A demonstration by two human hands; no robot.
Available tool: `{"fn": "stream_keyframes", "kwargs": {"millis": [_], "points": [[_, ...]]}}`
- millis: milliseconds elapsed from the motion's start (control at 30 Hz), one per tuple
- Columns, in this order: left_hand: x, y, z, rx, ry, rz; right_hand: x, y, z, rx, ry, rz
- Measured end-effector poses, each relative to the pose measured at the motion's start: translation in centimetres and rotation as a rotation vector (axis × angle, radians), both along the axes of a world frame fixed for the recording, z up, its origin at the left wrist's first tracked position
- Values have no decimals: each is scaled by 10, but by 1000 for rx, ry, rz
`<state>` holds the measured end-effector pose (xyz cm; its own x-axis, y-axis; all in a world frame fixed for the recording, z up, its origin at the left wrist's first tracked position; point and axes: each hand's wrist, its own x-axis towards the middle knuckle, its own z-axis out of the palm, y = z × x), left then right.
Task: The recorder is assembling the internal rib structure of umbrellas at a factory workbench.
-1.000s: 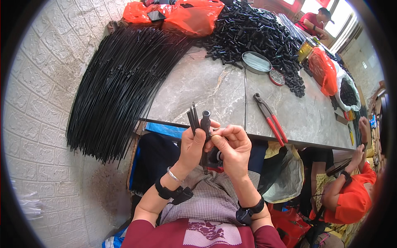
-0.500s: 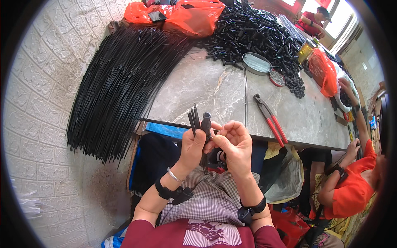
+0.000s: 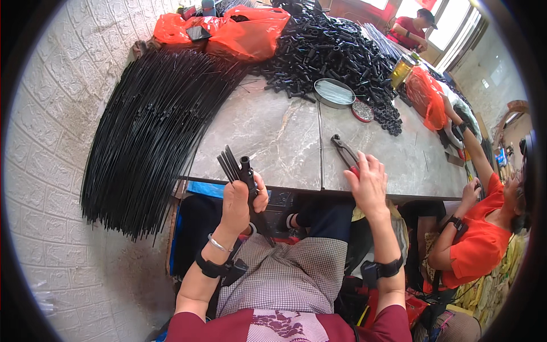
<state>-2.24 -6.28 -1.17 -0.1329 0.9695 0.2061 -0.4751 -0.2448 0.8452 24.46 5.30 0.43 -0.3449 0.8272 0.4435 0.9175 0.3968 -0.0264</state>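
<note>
The left hand [image 3: 238, 198] is curled around the black tube [image 3: 245, 165] and thin rods [image 3: 227, 163] and should hold them snug, while the right hand [image 3: 369, 185], loosely open over the pincers [image 3: 342, 147] on the surface [image 3: 279, 142], should grip evenly.

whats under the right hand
A pair of pliers: the dark head and a little red grip show beyond the right hand. The rest of the grips is covered, so whether the hand touches them can't be told.

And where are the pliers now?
In the head view, the pliers lie on the table, right of its seam, partly hidden by the right hand.
</note>
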Motion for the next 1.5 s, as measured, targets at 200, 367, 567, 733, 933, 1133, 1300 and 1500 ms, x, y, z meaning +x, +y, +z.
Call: {"fn": "stream_keyframes", "kwargs": {"millis": [200,367,567,733,933,1133,1300,1500], "points": [[10,2,3,-15,40,47,29,15,-16,-208,138,109],[1,1,3,-49,15,48,-2,-53,67,-1231,825,331],[5,0,2,-32,103,81,-23,-97,76,-1720,869,589],[6,-6,-3,-49,144,92,-30,-99,69,-1906,979,630],[6,-11,1,-63,151,100,-30,-94,75,-2008,973,568],[7,-15,-2,-6,206,82,-23,-96,79,-2063,998,460],[14,-14,-2,-24,213,106,-24,-105,77,-2003,978,462],[15,-15,-6,-28,213,79,-24,-106,74,-1964,874,457]]}}
